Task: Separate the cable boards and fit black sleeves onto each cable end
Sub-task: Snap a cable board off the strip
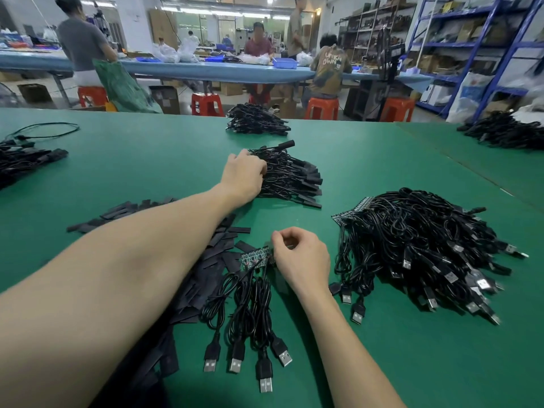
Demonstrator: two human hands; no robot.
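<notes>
Left hand (243, 172) reaches forward, fingers curled into the finished sleeved pile (290, 178), apparently depositing a cable; its grip is hidden. Right hand (300, 256) pinches the cable board strip (255, 258) at its end, steadying it for separation. Loose black sleeves (217, 245) lie beneath the left forearm, partly covered.

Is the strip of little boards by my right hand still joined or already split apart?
Still joined: the green board strip lies as one piece, its cables trailing toward you.

green worktable (117, 172); blue bench (206, 70), red stools (321, 108), blue shelving (471, 45), ceiling strip lights (206, 11).
</notes>
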